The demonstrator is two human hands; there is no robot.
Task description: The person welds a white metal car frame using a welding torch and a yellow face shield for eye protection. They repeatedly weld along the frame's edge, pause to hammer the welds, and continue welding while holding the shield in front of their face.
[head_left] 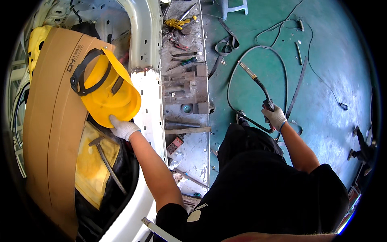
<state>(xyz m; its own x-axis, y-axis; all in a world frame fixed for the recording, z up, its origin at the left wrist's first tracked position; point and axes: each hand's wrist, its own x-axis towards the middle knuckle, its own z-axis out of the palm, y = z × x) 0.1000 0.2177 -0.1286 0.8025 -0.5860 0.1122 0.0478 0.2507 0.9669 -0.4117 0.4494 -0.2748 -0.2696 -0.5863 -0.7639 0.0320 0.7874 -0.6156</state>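
My left hand (122, 128), in a pale knitted glove, grips the lower edge of a yellow welding mask (131, 99). The mask is tilted with its hollow inner side and black headband (80, 72) showing, in front of a brown cardboard sheet (50, 109) in a car body's opening. My right hand (275, 115), gloved alike, is closed round the black handle of a welding torch (249, 71). Its metal nozzle points up and left over the green floor, apart from anything. The torch cable (284, 68) loops round on the floor.
A white car pillar (146, 40) stands beside a narrow bench carrying a vise (179, 89), a screwdriver (189, 61) and a yellow tool (175, 23). A hammer (108, 163) lies on yellow padding (92, 177). Straps (227, 43), a stool (234, 7) and another person's legs (360, 151) are rightward.
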